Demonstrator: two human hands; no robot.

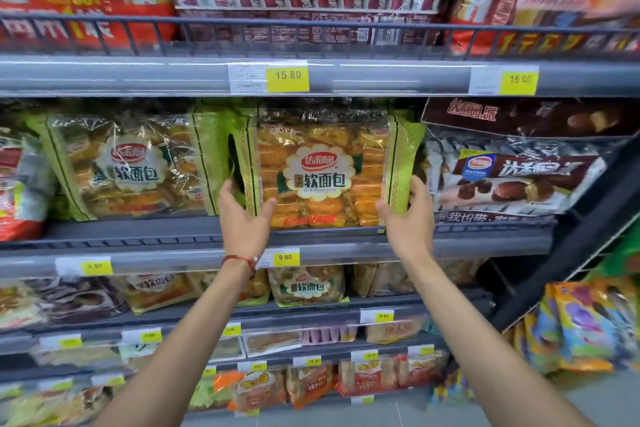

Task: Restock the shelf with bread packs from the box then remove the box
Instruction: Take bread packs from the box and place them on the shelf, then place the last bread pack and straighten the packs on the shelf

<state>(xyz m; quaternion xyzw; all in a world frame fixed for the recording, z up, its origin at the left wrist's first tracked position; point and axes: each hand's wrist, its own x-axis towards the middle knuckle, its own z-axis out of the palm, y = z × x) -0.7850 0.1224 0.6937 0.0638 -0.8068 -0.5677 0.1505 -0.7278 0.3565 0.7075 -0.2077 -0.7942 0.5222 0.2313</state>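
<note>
Our left hand (242, 218) and right hand (410, 218) grasping both sides of a soft bread pack (322, 170), upright on the grey shelf (138, 236), matching pack (128, 166) just beside

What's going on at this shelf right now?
A person is setting a bread pack upright on the middle shelf, beside a matching pack to its left. The left hand and right hand each hold a lower corner of it, thumbs on its front. Its bottom edge sits at the shelf's front lip. The box is not in view.
</note>
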